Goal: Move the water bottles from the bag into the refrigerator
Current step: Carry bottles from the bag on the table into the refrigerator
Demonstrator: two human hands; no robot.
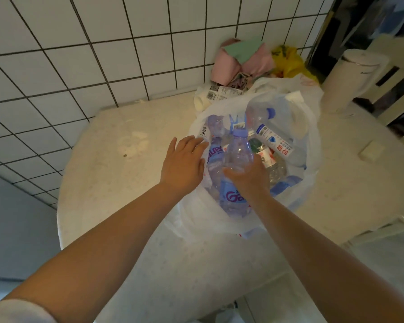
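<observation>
Right hand [248,174] gripped a purple-capped bottle [237,164] in the bag [219,220] near the table's [131,159] far edge, left hand [184,163] flat and loose on the bag's rim.

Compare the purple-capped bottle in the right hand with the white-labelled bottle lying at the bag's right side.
The purple-capped clear plastic bottle has a purple label; the white-labelled clear bottle bears red characters. The first is gripped by the right hand; the second lies untouched. Both are inside the white plastic bag.

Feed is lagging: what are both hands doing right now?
Left hand: open, fingers straight, resting on the plastic bag's rim.
Right hand: gripping the purple-capped water bottle in the bag.
</observation>
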